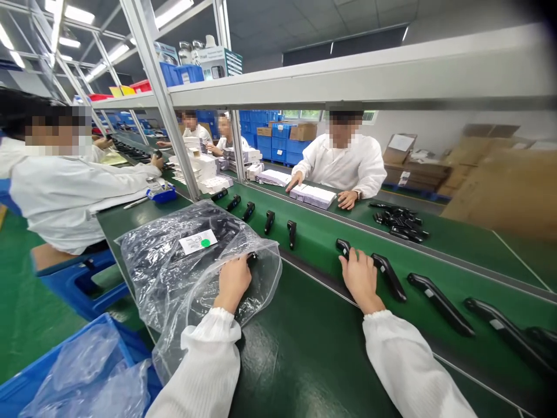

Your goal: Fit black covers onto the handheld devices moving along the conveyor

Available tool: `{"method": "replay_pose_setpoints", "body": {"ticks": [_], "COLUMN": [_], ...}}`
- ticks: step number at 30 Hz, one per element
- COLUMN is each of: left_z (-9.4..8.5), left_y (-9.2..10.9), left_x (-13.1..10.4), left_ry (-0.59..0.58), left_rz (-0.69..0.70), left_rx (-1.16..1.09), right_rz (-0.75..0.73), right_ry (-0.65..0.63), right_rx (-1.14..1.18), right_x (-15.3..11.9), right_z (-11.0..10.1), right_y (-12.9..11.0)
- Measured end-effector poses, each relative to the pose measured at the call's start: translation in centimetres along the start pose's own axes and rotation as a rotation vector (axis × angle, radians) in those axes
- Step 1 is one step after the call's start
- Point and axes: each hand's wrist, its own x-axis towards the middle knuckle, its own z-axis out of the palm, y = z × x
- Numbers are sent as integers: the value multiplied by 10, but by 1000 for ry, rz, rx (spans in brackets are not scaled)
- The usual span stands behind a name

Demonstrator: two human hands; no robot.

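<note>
My left hand [235,281] reaches into the mouth of a clear plastic bag [156,261] on the bench. Its fingers are curled around a black piece that shows only at the fingertips; the rest is hidden. Dark items fill the bag, and a white label with a green dot lies on top. Over the green conveyor belt [313,264], my right hand [360,277] has its fingers bent over a black handheld device [343,247], whose lower part they cover. Just right of that hand lies another black device [389,277], in a spaced row of several along the belt.
A blue bin [26,371] with crumpled clear bags stands at lower left. Across the belt, a person in white [342,159] rests hands by flat white boxes [312,194]. Black parts [400,220] are piled farther right. Another person sits left; a metal post [163,104] and shelf stand ahead.
</note>
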Motion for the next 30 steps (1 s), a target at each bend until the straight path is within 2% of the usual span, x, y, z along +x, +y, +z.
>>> {"method": "replay_pose_setpoints", "body": {"ticks": [2,3,5,7,8,10,14,18,22,27,30], "left_z": [-2,-3,-4,-5,-6,-7,-6,-2,2,-1,-11], "left_y": [2,3,5,6,6,3,0,6,17,30,45], "left_x": [-11,-17,-31,-42,-46,-51,-52,-58,-66,-68,-64], "left_ry": [4,1,-15,-33,-37,-35,-62,-109,-155,-269,-438], "left_rz": [21,36,63,81,91,107,155,218,214,125,0], "left_rx": [-17,-30,-61,-97,-116,-153,-254,-421,-653,-1027,-1550], "right_rz": [-183,-317,-600,-804,-857,-873,-784,-677,-438,59,206], "right_ry": [141,161,82,-54,-105,-164,-237,-330,-464,-665,-795], "right_rx": [192,317,541,663,698,748,804,827,921,1435,1730], "right_x": [-11,-18,-35,-51,-57,-66,-72,-74,-75,-68,-62], "right_z": [-12,-19,-36,-52,-58,-64,-62,-58,-52,-43,-48], "right_y": [-18,-30,-59,-86,-97,-112,-115,-110,-112,-115,-111]}}
